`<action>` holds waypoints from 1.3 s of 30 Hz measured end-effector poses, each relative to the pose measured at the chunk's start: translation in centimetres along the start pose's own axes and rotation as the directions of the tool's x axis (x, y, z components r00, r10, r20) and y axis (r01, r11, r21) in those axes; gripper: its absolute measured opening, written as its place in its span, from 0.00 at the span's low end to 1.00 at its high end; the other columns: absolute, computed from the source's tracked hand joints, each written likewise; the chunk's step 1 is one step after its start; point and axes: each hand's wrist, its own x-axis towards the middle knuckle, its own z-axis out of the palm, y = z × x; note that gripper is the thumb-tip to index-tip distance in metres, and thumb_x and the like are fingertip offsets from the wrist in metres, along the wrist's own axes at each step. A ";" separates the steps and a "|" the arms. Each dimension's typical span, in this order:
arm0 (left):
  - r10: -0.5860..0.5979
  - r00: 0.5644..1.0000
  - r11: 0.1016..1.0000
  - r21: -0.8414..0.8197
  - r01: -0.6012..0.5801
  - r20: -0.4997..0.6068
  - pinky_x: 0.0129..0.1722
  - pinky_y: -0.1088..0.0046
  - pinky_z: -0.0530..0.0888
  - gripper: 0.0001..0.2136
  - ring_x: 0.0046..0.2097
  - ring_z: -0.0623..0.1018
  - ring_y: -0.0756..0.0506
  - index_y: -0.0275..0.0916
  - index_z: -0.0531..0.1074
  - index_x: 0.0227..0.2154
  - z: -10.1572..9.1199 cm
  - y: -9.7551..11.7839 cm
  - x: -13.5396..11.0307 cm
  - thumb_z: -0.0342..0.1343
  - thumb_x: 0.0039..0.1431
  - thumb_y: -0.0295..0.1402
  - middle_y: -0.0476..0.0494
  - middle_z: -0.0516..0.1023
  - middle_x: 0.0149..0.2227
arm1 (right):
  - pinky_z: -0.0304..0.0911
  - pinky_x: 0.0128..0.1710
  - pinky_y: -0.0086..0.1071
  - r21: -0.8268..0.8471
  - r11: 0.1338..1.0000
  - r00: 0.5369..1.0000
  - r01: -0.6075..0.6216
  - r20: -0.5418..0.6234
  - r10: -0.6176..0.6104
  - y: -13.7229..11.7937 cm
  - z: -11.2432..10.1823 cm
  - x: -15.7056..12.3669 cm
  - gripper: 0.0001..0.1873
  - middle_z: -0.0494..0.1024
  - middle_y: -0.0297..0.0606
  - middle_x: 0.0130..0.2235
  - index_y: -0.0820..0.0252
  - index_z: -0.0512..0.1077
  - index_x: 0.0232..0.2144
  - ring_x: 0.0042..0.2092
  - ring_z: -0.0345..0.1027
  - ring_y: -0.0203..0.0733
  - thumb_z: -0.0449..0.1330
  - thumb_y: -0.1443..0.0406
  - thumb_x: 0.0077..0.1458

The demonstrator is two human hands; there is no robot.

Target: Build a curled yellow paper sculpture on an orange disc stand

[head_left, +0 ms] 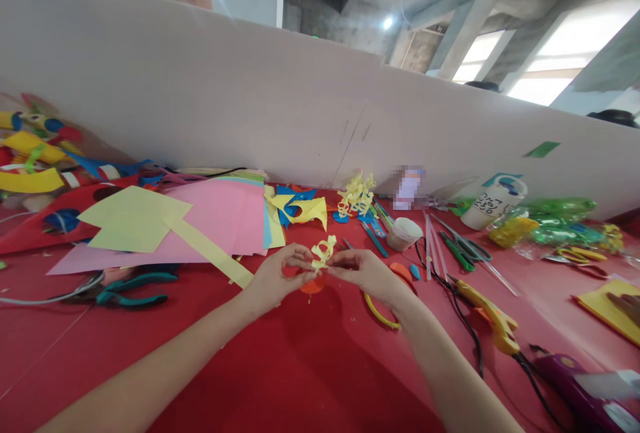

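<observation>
- Left hand (277,276): thumb and fingers pinching pale-yellow curled paper strip (324,252), which sits between both hands, over red tabletop (280,380).
- Right hand (365,273): thumb and fingers pinching strip's other side; exact contact too small to see.
- Flat orange piece (313,287): below strip, partly hidden by fingers.
- Thin yellow curved piece (379,313): partly hidden behind right forearm.
- Upright pixelated item (410,190): can't identify.
- Glossy purple plastic device (563,380): cut off, bottom right.
- Another person's hand (626,305): on yellow sheets (597,300), cut off at right edge.
</observation>
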 end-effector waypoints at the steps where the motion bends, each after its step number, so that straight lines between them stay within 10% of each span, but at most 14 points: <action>1: -0.007 1.000 1.000 -0.013 0.007 -0.016 0.40 0.67 0.71 0.10 0.38 0.76 0.46 0.42 0.67 0.34 -0.1 -0.2 0.1 0.59 0.47 0.34 0.47 0.73 0.37 | 0.60 0.35 0.34 -0.073 0.997 0.998 0.019 -0.060 -0.023 0.0 0.2 0.0 0.10 0.77 0.36 0.28 0.61 0.75 0.27 0.32 0.68 0.39 0.62 0.60 0.43; 6: -0.066 0.997 0.995 -0.083 0.063 -0.030 0.41 0.67 0.72 0.12 0.40 0.76 0.46 0.41 0.69 0.35 -0.3 -0.7 0.3 0.61 0.46 0.34 0.45 0.74 0.39 | 0.60 0.37 0.35 -0.261 0.959 0.953 0.113 -0.244 -0.178 0.1 1.2 0.1 0.08 0.75 0.40 0.34 0.59 0.77 0.26 0.39 0.67 0.44 0.63 0.60 0.42; 39: -0.155 0.988 0.946 -0.286 0.152 0.013 0.39 0.71 0.72 0.06 0.35 0.78 0.47 0.38 0.78 0.28 -0.1 -0.4 0.2 0.62 0.45 0.31 0.45 0.81 0.31 | 0.62 0.31 0.30 -0.139 0.985 0.975 0.100 -0.182 -0.125 -1.3 2.0 -0.4 0.11 0.75 0.38 0.28 0.63 0.71 0.26 0.29 0.68 0.38 0.59 0.59 0.46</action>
